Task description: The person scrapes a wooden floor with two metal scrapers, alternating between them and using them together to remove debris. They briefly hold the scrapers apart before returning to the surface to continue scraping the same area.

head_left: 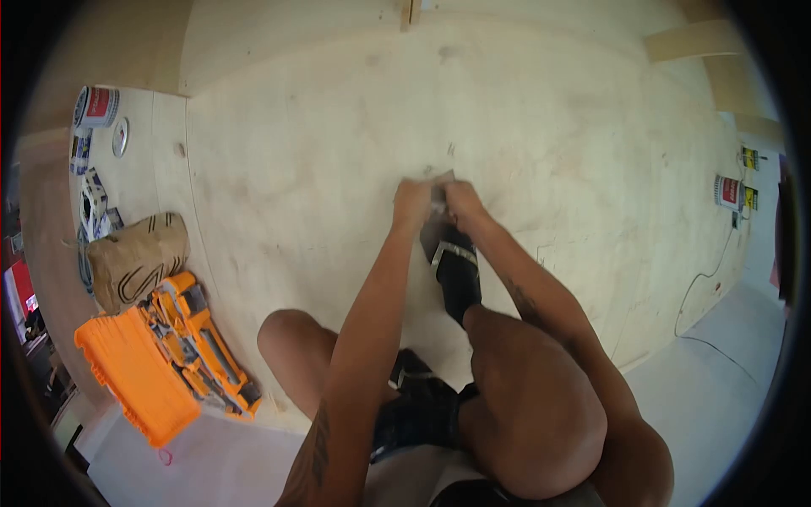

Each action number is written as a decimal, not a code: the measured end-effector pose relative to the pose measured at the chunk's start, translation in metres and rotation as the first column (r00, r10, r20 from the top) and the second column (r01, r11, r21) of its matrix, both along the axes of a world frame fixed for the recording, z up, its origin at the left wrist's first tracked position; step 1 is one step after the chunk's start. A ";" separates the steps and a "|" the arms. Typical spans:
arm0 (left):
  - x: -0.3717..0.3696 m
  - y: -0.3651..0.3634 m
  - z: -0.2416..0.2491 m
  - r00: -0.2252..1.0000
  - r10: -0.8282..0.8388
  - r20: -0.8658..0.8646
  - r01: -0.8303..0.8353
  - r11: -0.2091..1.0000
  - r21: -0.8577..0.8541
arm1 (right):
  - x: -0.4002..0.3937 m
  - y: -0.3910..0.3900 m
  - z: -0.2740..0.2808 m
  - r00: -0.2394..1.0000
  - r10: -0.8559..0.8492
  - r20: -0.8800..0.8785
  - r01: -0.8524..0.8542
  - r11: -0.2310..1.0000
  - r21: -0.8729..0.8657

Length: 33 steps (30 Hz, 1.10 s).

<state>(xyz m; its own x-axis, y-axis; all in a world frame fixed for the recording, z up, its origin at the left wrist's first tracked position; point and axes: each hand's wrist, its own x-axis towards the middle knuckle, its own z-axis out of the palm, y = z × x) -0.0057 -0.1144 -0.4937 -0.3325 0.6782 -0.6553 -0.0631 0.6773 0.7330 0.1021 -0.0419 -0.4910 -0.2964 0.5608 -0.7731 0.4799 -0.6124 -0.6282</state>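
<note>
My left hand [411,205] and my right hand [465,205] are closed side by side just beyond the toe of a dark shoe [439,239]. A small greyish item [438,199] shows between them, too blurred to name; my fingers hide most of it. The hands are low, close to the pale plywood surface [321,169]. Behind the shoe, a black sock [460,287] runs up to my raised right knee. My other shoe [410,369] sits further back, partly hidden by my left arm.
On the left lie an open orange tool case [139,372], a brown paper bag [139,260], a paint can [97,107] and a round lid [121,137]. At the far right stand another can [728,192] and a trailing cable [710,275]. Wooden beams [693,42] rise at the upper right.
</note>
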 end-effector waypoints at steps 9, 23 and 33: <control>0.004 -0.005 -0.013 0.994 0.069 0.089 -0.068 0.998 -0.016 | -0.001 -0.004 0.011 0.992 -0.122 -0.036 0.117 0.986 -0.118; 0.022 -0.048 0.024 0.684 -0.225 -0.694 0.180 0.974 -0.138 | 0.089 0.015 0.038 0.652 -0.703 -0.283 0.610 0.709 -0.355; -0.042 -0.018 0.011 0.586 -0.377 -0.717 0.690 0.696 0.198 | 0.095 0.015 0.045 0.820 -0.528 -0.219 0.477 0.843 -0.247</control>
